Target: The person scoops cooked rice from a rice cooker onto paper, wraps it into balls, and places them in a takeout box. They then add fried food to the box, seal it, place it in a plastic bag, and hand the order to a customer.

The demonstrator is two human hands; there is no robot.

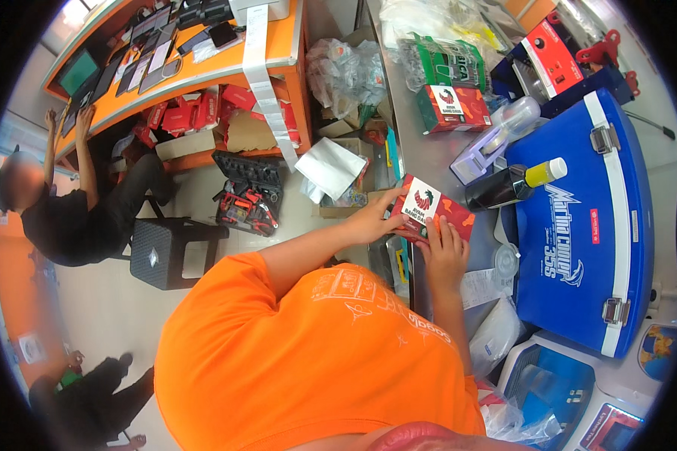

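A red printed cardboard food box (457,217) with a white panel is held between my two hands at the edge of the metal counter (429,155). My left hand (386,217) grips its left side, the fingers reaching over the top face. On the lower edge lies my right hand (448,248), its fingers spread across the printed face and the thumb at the near side. Farther along the counter sits a second red box (457,110) of the same print. A dark sauce bottle (499,189) with a yellow-and-white top stands just right of the held box.
A lilac tape dispenser (479,155), a blue cooler box (587,225) and a paper receipt (479,286) crowd the counter. An open tool case (248,194) and a black stool (169,251) are on the floor. One person (62,220) sits at the orange desk (220,59); another (84,400) is behind.
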